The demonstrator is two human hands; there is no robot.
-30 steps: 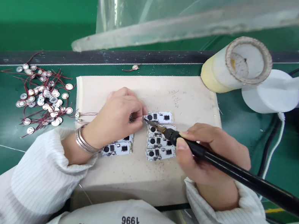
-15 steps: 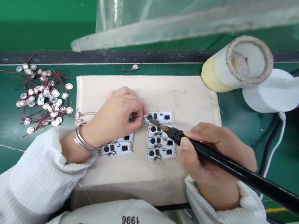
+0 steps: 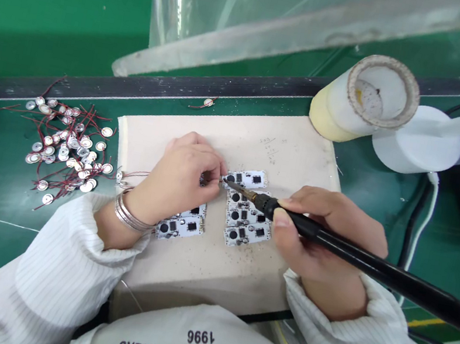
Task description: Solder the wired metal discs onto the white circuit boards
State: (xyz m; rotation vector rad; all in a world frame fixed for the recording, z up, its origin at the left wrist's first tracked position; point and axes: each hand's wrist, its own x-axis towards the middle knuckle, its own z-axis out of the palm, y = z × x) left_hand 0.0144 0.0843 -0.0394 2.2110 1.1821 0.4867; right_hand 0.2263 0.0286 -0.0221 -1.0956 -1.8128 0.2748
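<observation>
My left hand [image 3: 182, 178] rests on a beige pad [image 3: 205, 262], its fingers pinched together at the left end of the top circuit board [image 3: 249, 179]; what they pinch is too small to name. My right hand [image 3: 324, 242] grips a black soldering iron [image 3: 332, 246] like a pen. The iron's tip touches the left end of that top board, right beside my left fingertips. Several small white circuit boards [image 3: 245, 222] lie in two columns on the pad; my left hand covers part of the left column [image 3: 182, 226].
A heap of small metal discs with red wires [image 3: 65, 146] lies on the green mat at left. A roll of tape [image 3: 365, 98] leans at the pad's far right corner, by a white lamp base [image 3: 421, 146]. A clear plastic sheet [image 3: 240, 14] stands behind.
The right hand and soldering iron shifted slightly left and back; the tip stays at the top board. The left hand has barely moved.
</observation>
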